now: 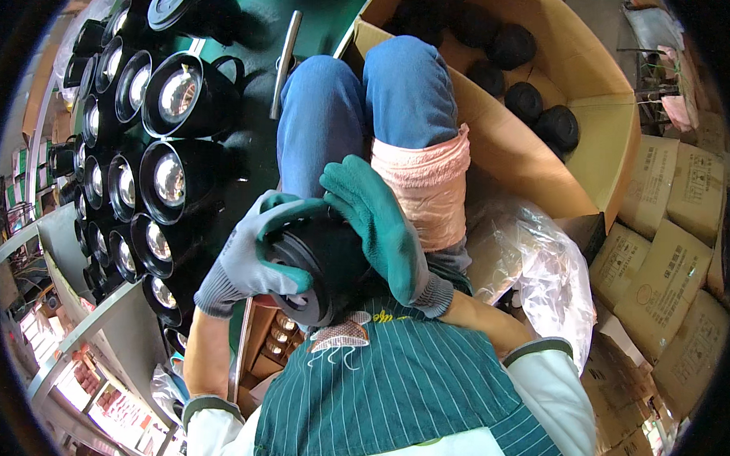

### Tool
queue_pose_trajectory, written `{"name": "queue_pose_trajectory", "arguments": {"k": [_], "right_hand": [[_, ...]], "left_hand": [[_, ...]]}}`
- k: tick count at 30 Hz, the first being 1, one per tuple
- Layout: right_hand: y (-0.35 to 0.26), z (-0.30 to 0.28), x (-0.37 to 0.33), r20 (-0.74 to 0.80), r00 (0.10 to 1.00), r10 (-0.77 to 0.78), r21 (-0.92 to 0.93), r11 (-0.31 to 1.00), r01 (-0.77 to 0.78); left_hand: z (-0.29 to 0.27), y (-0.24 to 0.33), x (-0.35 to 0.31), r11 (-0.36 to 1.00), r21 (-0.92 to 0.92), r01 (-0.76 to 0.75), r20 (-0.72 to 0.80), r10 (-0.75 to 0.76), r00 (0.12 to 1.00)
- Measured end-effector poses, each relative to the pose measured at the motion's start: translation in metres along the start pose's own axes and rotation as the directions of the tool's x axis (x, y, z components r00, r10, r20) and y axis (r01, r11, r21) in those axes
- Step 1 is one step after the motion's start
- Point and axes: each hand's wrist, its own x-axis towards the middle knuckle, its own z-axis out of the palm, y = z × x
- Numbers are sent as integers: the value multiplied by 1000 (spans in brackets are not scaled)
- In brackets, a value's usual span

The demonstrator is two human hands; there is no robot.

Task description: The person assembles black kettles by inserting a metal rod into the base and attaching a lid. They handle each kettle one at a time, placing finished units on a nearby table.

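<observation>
A black mug with a ridged black lid lies tipped on its side at my lap, its lid end toward the left. My left hand, in a grey and green work glove, grips the lid end, thumb across the lid and fingers over the top edge. From the other side my right hand, gloved in the same way, wraps over the mug's body with its fingers together. Much of the body and any handle are hidden under the gloves.
Many black mugs with shiny metal insides crowd the green table to my left, with a lidded one farther off. A metal bar stands by my knees. An open carton holds several black round things; clear plastic and stacked cartons lie right.
</observation>
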Motion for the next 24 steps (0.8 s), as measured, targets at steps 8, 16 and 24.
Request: {"name": "queue_pose_trajectory", "arguments": {"k": [8, 16, 24], "right_hand": [[-66, 11, -37, 65, 988, 141, -904, 427, -2], [-81, 12, -52, -56, 986, 160, -793, 593, -141], [-75, 11, -57, -36, 998, -47, -880, 476, -9]], "left_hand": [[26, 37, -1, 698, -692, 185, 117, -144, 983], [74, 41, 0, 775, -629, 69, -120, -184, 976], [80, 53, 0, 800, -592, 99, -151, -231, 961]]}}
